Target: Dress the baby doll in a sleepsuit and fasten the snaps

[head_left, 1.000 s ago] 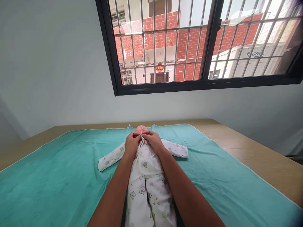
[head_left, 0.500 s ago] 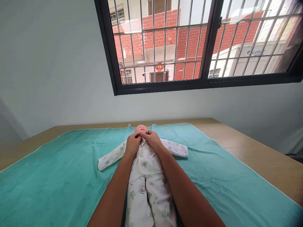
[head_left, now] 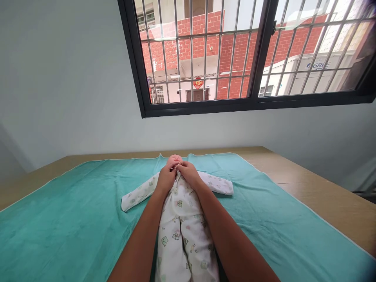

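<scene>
Less of the romper's [head_left: 183, 205] white edging [head_left: 178, 176] shows between my left hand [head_left: 166, 178] and right hand [head_left: 189, 173] than a second ago; both pinch it at the neck. Left to right I count one sleeve [head_left: 138, 196], one doll's head [head_left: 175, 158], a second sleeve [head_left: 219, 185]. The romper lies mid-blanket [head_left: 79, 211], long axis near-to-far, neck toward the desk's [head_left: 317, 192] far edge.

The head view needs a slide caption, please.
Both hands at the top of a white patterned outfit, below a doll's head, on turquoise cloth.

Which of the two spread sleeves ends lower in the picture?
The left-hand sleeve: it slants down more steeply, its end plainly lower than that of the right-hand sleeve.
</scene>
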Demonstrator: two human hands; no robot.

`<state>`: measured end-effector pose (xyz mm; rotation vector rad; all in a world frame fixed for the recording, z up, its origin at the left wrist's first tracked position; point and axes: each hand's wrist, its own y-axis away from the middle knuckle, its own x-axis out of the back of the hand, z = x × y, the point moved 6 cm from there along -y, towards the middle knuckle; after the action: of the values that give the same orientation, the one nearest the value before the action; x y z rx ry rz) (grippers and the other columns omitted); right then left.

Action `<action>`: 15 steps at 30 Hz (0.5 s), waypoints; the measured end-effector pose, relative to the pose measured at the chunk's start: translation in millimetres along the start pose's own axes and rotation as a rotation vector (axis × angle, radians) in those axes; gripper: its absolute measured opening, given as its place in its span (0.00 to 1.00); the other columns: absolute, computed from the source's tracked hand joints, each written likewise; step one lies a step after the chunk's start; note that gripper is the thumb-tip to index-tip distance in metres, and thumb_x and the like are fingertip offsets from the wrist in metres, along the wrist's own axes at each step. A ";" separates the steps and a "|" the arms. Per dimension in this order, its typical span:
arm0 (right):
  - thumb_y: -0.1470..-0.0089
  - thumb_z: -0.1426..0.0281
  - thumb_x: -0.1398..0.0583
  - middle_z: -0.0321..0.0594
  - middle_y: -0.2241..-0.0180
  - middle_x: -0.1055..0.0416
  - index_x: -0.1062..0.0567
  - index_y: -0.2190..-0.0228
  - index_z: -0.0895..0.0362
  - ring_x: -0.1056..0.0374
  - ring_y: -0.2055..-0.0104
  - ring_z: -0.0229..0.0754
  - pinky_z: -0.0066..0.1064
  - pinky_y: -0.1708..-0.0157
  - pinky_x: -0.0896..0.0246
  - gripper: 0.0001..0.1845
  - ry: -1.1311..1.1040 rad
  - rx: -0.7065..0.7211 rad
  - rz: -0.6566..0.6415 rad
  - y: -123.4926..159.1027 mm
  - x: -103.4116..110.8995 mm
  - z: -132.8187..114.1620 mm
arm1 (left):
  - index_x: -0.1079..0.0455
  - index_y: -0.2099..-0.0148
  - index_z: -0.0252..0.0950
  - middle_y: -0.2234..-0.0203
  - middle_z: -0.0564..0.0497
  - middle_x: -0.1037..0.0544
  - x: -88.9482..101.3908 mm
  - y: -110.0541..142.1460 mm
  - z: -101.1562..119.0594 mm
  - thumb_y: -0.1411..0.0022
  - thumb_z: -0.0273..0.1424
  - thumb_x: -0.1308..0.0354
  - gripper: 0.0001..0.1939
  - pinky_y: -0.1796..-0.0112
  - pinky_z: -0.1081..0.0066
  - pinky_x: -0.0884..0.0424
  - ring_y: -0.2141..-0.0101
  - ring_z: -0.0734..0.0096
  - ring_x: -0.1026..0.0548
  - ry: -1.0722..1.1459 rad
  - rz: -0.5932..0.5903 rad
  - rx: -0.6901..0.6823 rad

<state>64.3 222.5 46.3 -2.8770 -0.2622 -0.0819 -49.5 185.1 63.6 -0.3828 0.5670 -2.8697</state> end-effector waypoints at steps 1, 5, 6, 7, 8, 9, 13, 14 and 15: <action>0.59 0.66 0.43 0.29 0.81 0.42 0.34 0.79 0.56 0.49 0.76 0.33 0.27 0.76 0.55 0.06 -0.004 0.007 0.001 -0.3 -0.2 -0.1 | 0.23 0.56 0.41 0.59 0.48 0.21 0.4 0.0 -0.2 0.47 0.25 0.46 0.18 0.60 0.68 0.33 0.63 0.67 0.26 -0.008 0.006 0.003; 0.59 0.66 0.44 0.29 0.81 0.41 0.34 0.78 0.56 0.48 0.76 0.34 0.27 0.76 0.55 0.06 -0.013 0.012 0.004 -2.0 -0.6 1.8 | 0.23 0.55 0.40 0.61 0.49 0.21 1.3 0.2 -1.6 0.50 0.23 0.48 0.20 0.63 0.70 0.33 0.67 0.69 0.27 -0.012 0.015 0.016; 0.59 0.66 0.44 0.29 0.80 0.41 0.33 0.78 0.56 0.48 0.76 0.34 0.27 0.76 0.54 0.06 -0.013 0.009 0.006 -2.4 -0.6 2.6 | 0.24 0.55 0.40 0.61 0.49 0.22 1.4 0.5 -1.6 0.50 0.23 0.48 0.20 0.64 0.70 0.33 0.68 0.69 0.28 0.001 0.014 0.022; 0.59 0.66 0.43 0.30 0.80 0.40 0.33 0.78 0.56 0.47 0.76 0.34 0.27 0.76 0.54 0.06 -0.013 0.007 0.006 -2.6 -0.5 3.2 | 0.24 0.55 0.39 0.62 0.49 0.22 1.4 1.0 -1.5 0.51 0.23 0.47 0.20 0.65 0.70 0.33 0.68 0.70 0.28 0.013 0.015 0.032; 0.59 0.66 0.43 0.30 0.80 0.40 0.32 0.78 0.57 0.47 0.76 0.34 0.27 0.75 0.53 0.06 -0.016 0.007 0.007 -2.6 -0.4 3.6 | 0.24 0.55 0.39 0.63 0.49 0.22 1.5 1.7 -1.2 0.51 0.24 0.47 0.20 0.66 0.71 0.33 0.68 0.70 0.28 0.019 0.016 0.047; 0.59 0.66 0.43 0.30 0.80 0.39 0.32 0.77 0.57 0.46 0.75 0.34 0.27 0.75 0.53 0.06 -0.021 0.006 0.006 -2.4 -0.5 3.9 | 0.24 0.55 0.39 0.64 0.49 0.22 1.6 2.4 -0.6 0.51 0.24 0.47 0.20 0.66 0.71 0.33 0.69 0.70 0.28 0.020 0.019 0.062; 0.60 0.67 0.43 0.30 0.79 0.37 0.29 0.76 0.57 0.45 0.74 0.34 0.26 0.74 0.51 0.07 -0.050 0.009 0.000 -0.6 0.0 3.5 | 0.25 0.54 0.38 0.65 0.49 0.22 1.5 4.4 3.1 0.49 0.26 0.46 0.19 0.66 0.70 0.33 0.68 0.69 0.27 -0.008 0.019 0.084; 0.60 0.67 0.43 0.30 0.79 0.37 0.29 0.76 0.57 0.45 0.74 0.34 0.26 0.74 0.51 0.07 -0.055 0.011 -0.006 0.0 -0.1 3.2 | 0.25 0.54 0.39 0.64 0.49 0.21 1.3 4.5 4.0 0.48 0.26 0.46 0.19 0.65 0.70 0.33 0.67 0.68 0.27 -0.016 0.014 0.077; 0.60 0.67 0.43 0.30 0.79 0.37 0.28 0.76 0.57 0.45 0.74 0.34 0.26 0.74 0.51 0.07 -0.059 0.013 -0.014 0.4 -0.3 2.9 | 0.25 0.54 0.39 0.63 0.49 0.21 1.0 4.4 4.6 0.47 0.27 0.46 0.19 0.64 0.69 0.32 0.66 0.67 0.27 -0.023 0.008 0.069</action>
<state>64.2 222.8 43.3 -2.8683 -0.2930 0.0028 -48.5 179.2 66.2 -0.4017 0.4633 -2.8643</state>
